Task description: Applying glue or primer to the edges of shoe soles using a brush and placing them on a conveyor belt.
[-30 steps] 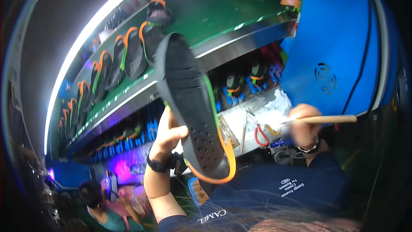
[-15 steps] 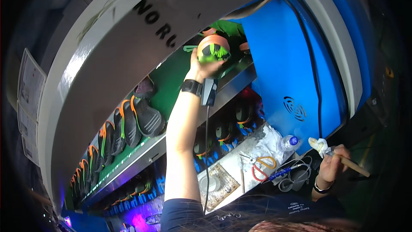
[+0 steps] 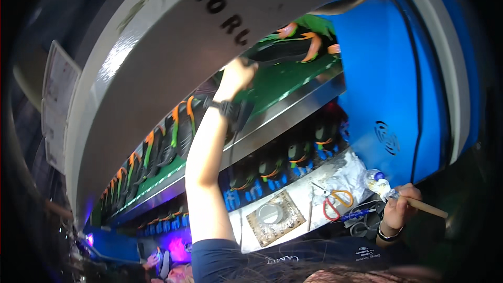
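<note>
Red-and-yellow scissors [image 3: 335,203] lie near a blue machine housing [image 3: 387,89].

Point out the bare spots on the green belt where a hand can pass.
Bare green belt lies right of the left hand, between it and the black sandal with orange straps at the blue housing. Left of the wrist, the row of sandals stands packed, no gap.

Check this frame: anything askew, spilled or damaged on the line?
Nothing stands out. The sandals sit in an even row on the green belt. The left hand is at a sandal on the belt; the right hand holds a brush. Scissors lie flat on the ledge.
</note>
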Demonstrator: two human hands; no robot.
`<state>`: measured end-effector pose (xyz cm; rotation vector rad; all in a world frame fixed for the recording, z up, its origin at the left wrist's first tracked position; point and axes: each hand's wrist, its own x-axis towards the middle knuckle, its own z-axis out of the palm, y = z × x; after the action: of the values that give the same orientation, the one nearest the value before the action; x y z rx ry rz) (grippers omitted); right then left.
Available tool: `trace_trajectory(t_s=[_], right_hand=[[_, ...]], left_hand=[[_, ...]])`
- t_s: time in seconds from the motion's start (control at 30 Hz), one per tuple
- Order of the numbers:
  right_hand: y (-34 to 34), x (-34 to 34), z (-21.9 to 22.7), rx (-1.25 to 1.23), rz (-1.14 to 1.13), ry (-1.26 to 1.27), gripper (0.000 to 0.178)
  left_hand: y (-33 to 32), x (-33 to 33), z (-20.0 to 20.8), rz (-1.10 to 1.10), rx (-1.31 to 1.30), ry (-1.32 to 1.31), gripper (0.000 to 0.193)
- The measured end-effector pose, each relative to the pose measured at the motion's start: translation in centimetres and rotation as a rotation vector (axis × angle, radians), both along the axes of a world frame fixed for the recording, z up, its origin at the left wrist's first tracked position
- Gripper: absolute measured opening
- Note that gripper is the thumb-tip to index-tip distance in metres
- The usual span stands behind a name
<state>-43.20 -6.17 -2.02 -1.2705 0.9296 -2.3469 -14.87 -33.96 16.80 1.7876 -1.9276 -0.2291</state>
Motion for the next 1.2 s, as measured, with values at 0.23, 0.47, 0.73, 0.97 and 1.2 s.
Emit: trace_trajectory(t_s=[0.23, 0.47, 0.73, 0.97, 1.2], right_hand=[[-1.4, 3.1, 0.2, 0.031, 0.401, -0.071, 0.022], [-1.0, 4.3, 0.0, 0.002, 0.443, -0.044, 0.022], [-2.3, 5.3, 0.1, 0.014, 0.483, -0.034, 0.021], [-2.4, 5.7, 0.7, 0.016, 0.483, -0.025, 0.019], [-0.9, 5.2, 0.6, 0.031, 0.43, 0.047, 0.017]], left_hand=[[12.7, 15.9, -2.5, 0.604, 0.218, -0.381, 0.065], [13.1, 16.4, -3.6, 0.35, 0.4, 0.7, 0.019], [19.5, 22.8, 4.9, 0.583, -0.03, 0.546, 0.027], [18.0, 21.7, -0.8, 0.057, -0.42, 0.59, 0.061], [12.3, 22.5, -6.4, -0.039, -0.467, 0.977, 0.06]])
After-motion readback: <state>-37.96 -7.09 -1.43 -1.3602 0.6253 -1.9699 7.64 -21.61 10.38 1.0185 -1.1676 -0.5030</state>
